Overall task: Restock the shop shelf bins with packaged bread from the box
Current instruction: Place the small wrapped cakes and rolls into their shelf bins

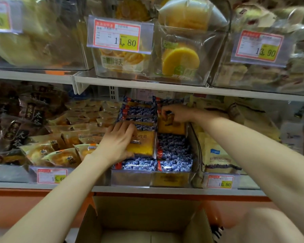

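Bread packs with a blueberry print fill the clear middle bin on the lower shelf, lying in two rows front to back.

Head view, hands: the left hand grips a toast pack by its left side, fingers over the face and thumb at the lower edge. This pack lies on top of the left row. The right hand is closed in a pinch on the top edge of a rear pack, which stands near the back of the right row.

Surroundings: an open cardboard box sits below the shelf edge, flaps up. Pastry packs and brown packs lie left of the bin. Pale bags stand to its right, partly behind the right forearm. Upper bins hold round yellow cakes.

Writing: the toast pack reads "吐司". The brown packs show "太谷". An upper pack shows "华夫". Price tags read 11.80, 13.90 and 10.80. A fourth tag starts "15.6" and its last digit is cut off by the left forearm. The smaller print is blurred.
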A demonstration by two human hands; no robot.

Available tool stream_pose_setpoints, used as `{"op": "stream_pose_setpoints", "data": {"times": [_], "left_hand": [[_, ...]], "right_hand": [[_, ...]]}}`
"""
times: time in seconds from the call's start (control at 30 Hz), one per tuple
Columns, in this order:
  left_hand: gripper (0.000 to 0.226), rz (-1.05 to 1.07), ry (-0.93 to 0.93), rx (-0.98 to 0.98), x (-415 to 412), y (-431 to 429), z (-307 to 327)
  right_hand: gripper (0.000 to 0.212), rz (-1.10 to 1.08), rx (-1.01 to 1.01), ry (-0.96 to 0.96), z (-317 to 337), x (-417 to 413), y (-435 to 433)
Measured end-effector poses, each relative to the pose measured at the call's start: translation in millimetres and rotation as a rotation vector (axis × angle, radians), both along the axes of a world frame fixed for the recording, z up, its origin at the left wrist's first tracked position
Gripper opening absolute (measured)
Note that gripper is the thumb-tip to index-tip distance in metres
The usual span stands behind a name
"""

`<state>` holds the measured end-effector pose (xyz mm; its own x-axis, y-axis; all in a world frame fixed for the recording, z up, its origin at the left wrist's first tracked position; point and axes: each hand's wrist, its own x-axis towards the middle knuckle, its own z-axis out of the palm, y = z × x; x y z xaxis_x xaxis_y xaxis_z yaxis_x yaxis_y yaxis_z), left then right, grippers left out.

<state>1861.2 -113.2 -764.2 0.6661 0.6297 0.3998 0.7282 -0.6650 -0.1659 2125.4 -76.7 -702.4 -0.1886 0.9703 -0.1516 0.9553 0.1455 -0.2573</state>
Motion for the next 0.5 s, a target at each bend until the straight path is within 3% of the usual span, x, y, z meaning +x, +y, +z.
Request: {"op": "stream_pose_setpoints", "data": {"times": [0.23, 0.37, 0.5], "left_hand": [[0.084, 0.045, 0.044, 0.003, 11.1, 2.6, -2.3], [0.085, -0.019, -0.005, 0.067, 12.7, 2.9, 0.2], [0.074, -0.095, -0.061, 0.105, 24.1, -3.4, 4.8]], "right_hand": [[0.041, 0.043, 0.175, -0.148, -13.1, 8.6, -4.0], [0.025, 0.084, 0.401, 0.178, -0.1, -7.6, -38.1], [0.030, 0.245, 0.094, 0.245, 3.1, -36.6, -70.4]]}}
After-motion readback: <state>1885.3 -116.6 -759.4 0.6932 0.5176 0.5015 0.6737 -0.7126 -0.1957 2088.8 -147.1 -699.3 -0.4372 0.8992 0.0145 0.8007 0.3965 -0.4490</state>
